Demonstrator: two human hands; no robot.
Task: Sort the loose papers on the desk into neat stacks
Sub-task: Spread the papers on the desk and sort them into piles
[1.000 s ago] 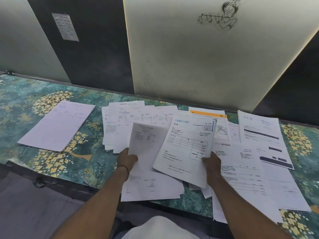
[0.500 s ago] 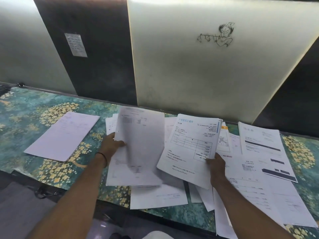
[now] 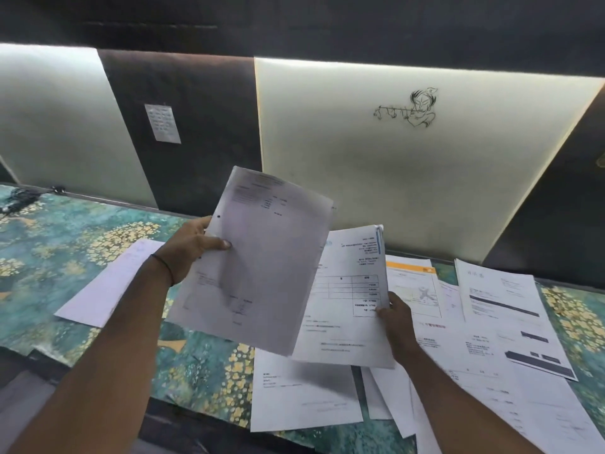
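Left hand (image 3: 188,245) pinches a sheaf (image 3: 252,260) by its left edge, thumb on top, fingers curled behind, lifted clear of the desk (image 3: 65,231), probably to carry it to the stack (image 3: 108,286) at the left. Right hand (image 3: 394,317) grips a form (image 3: 347,303) at its right edge, thumb on the face, tilted up to read or sort. Loose papers (image 3: 491,355) overlap on the desk's right side, unsorted. Sorting looks at an early stage.
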